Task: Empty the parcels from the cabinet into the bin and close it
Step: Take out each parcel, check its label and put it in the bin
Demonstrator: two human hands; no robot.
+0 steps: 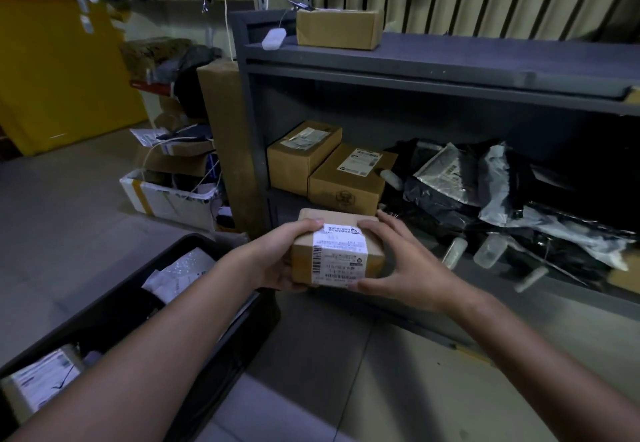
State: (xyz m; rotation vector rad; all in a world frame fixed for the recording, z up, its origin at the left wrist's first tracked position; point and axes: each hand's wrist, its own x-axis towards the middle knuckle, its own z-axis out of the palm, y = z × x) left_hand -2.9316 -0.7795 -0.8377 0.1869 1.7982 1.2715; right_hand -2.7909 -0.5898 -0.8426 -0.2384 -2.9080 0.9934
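Parcel (pixel 337 254) of brown cardboard with a white shipping label is held in mid-air between both hands, just in front of the lower shelf of the dark cabinet (pixel 450 60). The left hand (pixel 277 254) is wrapped round its left end, fingers curled underneath and thumb on top. The right hand (pixel 405 268) is set against the right end, thumb at the near edge and forefinger on the far top edge, the other fingers spread apart. Two cardboard boxes (pixel 349 182) and a heap of plastic mailers (pixel 485 182) lie on the shelf, beyond and to the right of the hands. The black bin (pixel 114 298) stands open at near left, with parcels inside. The carrying step appears to be in hand. Next, the parcel would need to be swung left and lowered into the bin, and the rest fetched before the bin is closed.
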